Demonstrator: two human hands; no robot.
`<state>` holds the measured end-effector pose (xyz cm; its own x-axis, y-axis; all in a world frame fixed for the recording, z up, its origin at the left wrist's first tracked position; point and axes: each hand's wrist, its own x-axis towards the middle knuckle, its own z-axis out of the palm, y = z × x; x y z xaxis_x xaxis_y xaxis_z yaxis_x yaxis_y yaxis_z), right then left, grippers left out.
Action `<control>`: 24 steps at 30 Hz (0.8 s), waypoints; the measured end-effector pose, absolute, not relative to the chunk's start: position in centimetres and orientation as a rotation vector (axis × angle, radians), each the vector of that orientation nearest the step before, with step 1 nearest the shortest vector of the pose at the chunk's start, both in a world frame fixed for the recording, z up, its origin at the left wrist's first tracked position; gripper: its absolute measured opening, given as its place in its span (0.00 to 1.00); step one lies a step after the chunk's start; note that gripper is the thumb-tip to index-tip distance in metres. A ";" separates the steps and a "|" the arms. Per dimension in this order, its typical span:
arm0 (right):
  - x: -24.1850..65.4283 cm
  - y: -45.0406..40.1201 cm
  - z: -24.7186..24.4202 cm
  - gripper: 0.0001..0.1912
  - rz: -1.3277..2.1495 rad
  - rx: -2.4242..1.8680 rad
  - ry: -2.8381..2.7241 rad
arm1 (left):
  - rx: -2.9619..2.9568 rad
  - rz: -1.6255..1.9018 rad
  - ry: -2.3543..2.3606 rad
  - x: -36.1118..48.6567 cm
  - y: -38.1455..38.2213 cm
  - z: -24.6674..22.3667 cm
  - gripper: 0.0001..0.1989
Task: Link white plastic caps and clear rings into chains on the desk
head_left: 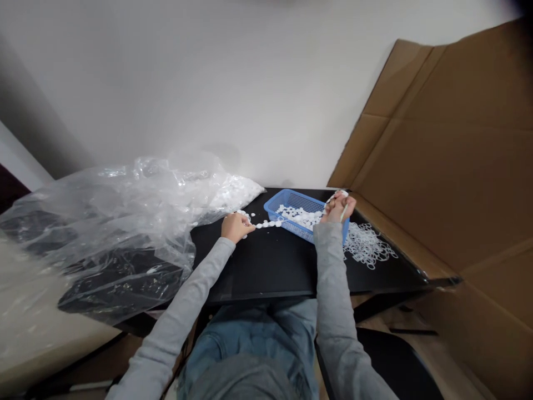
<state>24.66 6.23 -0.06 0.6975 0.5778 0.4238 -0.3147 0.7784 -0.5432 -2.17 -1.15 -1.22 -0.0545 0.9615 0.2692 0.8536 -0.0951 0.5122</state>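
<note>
Between its fingertips my left hand [236,226] pinches one end of a strand of small white pieces [268,224]. This strand stretches right to the near-left rim of a blue plastic basket [276,199]. Loose white pieces [297,215] lie inside the basket, too small to name exactly. Over the basket's right end, my right hand [339,208] is closed with curled fingers, and white bits show at its fingers. What exactly it grips, and whether this joins the strand, I cannot make out. A few more white pieces lie beside my left hand.
A large clear plastic bag [166,194] with white pieces in its far end covers the table's left side. White rings [368,244] are heaped right of the basket on the black table [266,266]. A cardboard sheet [449,144] stands along the right, a wall behind.
</note>
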 end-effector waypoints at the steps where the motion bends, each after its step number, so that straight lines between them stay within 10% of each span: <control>1: 25.1 6.1 0.1 0.12 0.463 -0.490 -0.599 | 2.047 0.817 2.003 -2.0 -1.0 -1.2 0.07; 8: 27.9 4.1 1.2 0.09 0.163 -0.560 -0.598 | 2.086 0.605 2.203 -3.0 0.0 -1.8 0.09; 17: 21.0 0.9 3.0 0.19 0.900 -0.373 -1.247 | 2.317 1.128 2.155 -2.5 -0.7 -1.9 0.15; 24: 16.1 -1.3 1.8 0.23 1.160 -0.360 -1.598 | 1.780 1.235 0.929 -0.7 -3.3 -0.5 0.29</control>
<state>16.13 -1.33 1.84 -0.3771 0.7272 0.5736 -0.3205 0.4786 -0.8174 -0.73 -3.29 -0.52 0.2657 0.8785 0.3971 0.1380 -0.4423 0.8862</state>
